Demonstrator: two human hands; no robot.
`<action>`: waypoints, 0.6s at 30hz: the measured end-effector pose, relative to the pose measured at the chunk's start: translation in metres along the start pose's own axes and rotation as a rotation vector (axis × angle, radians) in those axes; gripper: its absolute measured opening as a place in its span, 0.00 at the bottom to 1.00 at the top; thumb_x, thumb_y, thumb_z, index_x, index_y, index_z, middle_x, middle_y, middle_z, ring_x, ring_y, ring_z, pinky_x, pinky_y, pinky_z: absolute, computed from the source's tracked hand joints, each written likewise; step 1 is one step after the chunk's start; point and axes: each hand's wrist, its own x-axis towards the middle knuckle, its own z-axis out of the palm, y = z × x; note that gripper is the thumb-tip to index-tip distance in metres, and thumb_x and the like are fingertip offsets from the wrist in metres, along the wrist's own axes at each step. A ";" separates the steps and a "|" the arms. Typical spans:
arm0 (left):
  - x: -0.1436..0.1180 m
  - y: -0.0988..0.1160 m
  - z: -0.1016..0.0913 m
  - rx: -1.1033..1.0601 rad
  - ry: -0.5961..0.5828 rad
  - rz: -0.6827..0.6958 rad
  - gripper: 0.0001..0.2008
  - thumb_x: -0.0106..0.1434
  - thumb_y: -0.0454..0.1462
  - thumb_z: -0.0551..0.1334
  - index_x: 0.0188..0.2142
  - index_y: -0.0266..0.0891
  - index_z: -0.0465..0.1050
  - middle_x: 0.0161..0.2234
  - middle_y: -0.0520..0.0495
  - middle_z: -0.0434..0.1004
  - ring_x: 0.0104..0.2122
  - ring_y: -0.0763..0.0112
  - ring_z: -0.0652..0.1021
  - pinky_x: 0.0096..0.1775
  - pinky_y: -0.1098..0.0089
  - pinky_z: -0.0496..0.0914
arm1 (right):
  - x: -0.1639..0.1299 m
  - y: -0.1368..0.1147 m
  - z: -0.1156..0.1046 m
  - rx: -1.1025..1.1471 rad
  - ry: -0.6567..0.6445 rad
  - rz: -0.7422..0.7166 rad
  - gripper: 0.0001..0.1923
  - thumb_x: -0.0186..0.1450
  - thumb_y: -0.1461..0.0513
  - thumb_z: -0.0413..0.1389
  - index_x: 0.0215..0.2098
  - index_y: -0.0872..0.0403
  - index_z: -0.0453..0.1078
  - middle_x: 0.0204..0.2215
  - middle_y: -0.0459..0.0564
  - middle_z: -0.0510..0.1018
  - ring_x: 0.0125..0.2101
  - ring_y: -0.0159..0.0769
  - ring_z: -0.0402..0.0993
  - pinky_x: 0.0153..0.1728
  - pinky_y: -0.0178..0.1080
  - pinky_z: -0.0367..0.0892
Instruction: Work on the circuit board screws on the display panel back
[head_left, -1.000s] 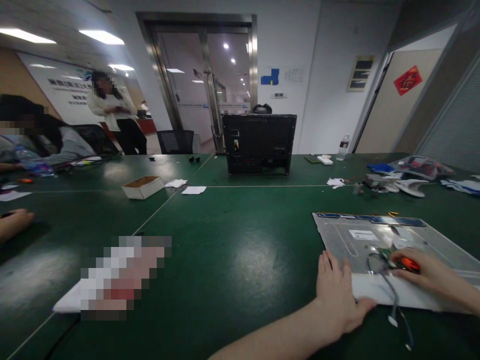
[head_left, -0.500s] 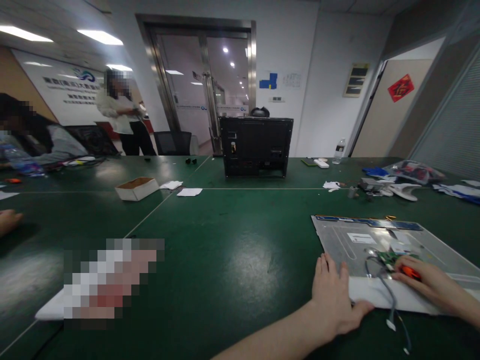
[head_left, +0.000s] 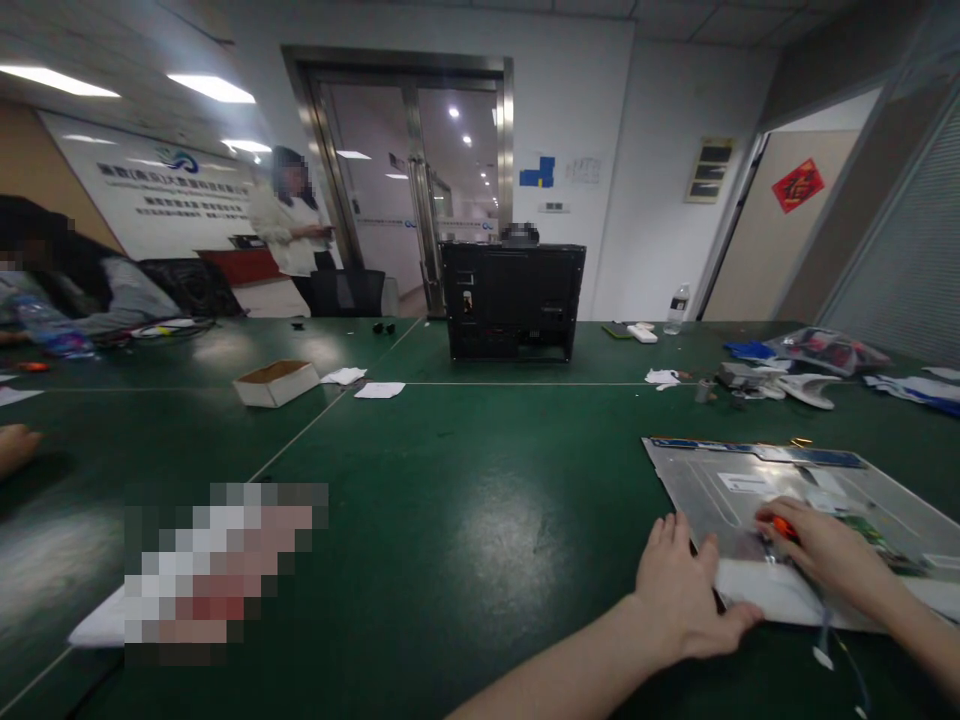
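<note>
The left hand (head_left: 679, 595) lies flat, pinning the grey metal panel (head_left: 720, 480) at the green bench's (head_left: 465, 500) near right; the right hand (head_left: 814, 545) grips an orange-handled tool (head_left: 780, 525). A slip could gouge the panel or snag its trailing cable (head_left: 825, 640).

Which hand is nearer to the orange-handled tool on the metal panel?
Right. The right hand is closed around the orange-handled tool; the left hand lies flat at the metal panel corner, apart from it.

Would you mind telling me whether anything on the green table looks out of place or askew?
The metal panel lies skewed to the table edge, with loose cables trailing off its near side. Otherwise nothing stands out.
</note>
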 end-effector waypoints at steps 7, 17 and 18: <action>0.021 -0.007 -0.001 -0.018 -0.036 0.114 0.35 0.62 0.42 0.54 0.65 0.31 0.46 0.62 0.34 0.61 0.63 0.52 0.60 0.64 0.51 0.49 | -0.004 -0.058 0.006 -0.084 -0.106 0.041 0.18 0.66 0.56 0.44 0.37 0.50 0.76 0.35 0.55 0.83 0.36 0.47 0.79 0.35 0.41 0.70; -0.016 -0.002 -0.002 0.144 0.081 0.224 0.25 0.62 0.38 0.55 0.56 0.27 0.59 0.58 0.28 0.61 0.62 0.48 0.58 0.62 0.53 0.55 | -0.020 -0.079 0.019 -0.397 -0.096 0.201 0.16 0.64 0.65 0.45 0.41 0.55 0.74 0.29 0.59 0.82 0.30 0.51 0.80 0.25 0.43 0.68; -0.027 -0.001 -0.004 0.161 0.083 0.242 0.23 0.63 0.38 0.55 0.55 0.27 0.61 0.57 0.29 0.62 0.62 0.49 0.59 0.62 0.54 0.55 | -0.020 -0.074 0.017 -0.414 -0.086 0.222 0.15 0.64 0.65 0.46 0.38 0.56 0.75 0.28 0.60 0.81 0.29 0.51 0.80 0.24 0.42 0.68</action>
